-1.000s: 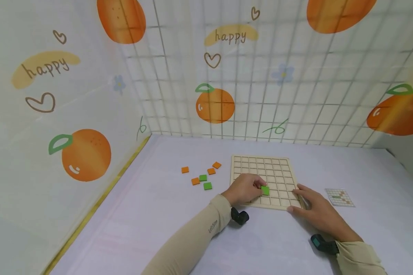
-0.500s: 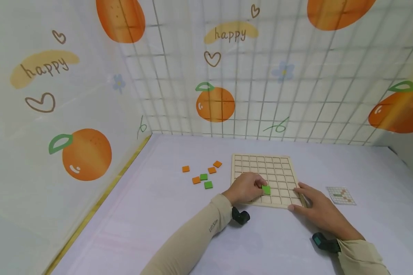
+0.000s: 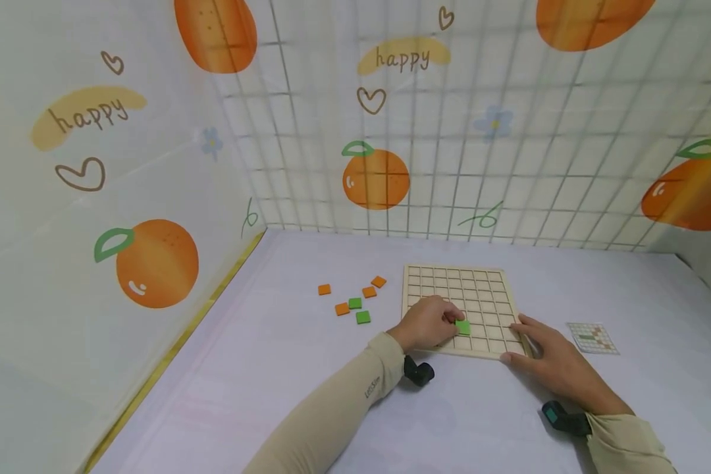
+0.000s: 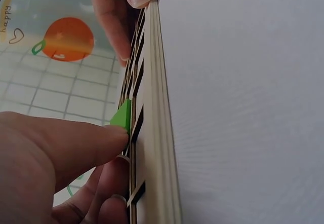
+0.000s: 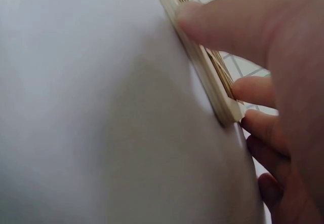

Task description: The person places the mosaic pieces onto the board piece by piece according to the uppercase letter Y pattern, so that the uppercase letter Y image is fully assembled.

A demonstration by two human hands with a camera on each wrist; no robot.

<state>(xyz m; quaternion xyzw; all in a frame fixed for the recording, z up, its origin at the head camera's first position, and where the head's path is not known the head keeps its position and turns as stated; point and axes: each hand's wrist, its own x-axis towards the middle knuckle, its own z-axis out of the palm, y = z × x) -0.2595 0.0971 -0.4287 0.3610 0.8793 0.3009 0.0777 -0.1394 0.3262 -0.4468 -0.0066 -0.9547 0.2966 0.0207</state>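
My left hand (image 3: 429, 322) pinches a green square tile (image 3: 463, 327) between thumb and fingers, over the front part of a wooden grid board (image 3: 492, 296). In the left wrist view the green tile (image 4: 122, 116) tilts against the dividers; whether it lies fully in a cell cannot be told. My right hand (image 3: 553, 362) holds the board's front right corner, thumb at the front edge and fingers along the right side. The right wrist view shows the thumb (image 5: 217, 24) on the wooden rim (image 5: 202, 64).
Left of the board lie two loose green tiles (image 3: 363, 317) and several orange tiles (image 3: 324, 289). A small printed grid card (image 3: 593, 338) lies to the right of my right hand. Printed fabric walls (image 3: 308, 151) stand behind the white table (image 3: 272, 368) and at its left.
The head view has shifted slightly. Both hands, the board and the green tile keep nearly the same places relative to one another.
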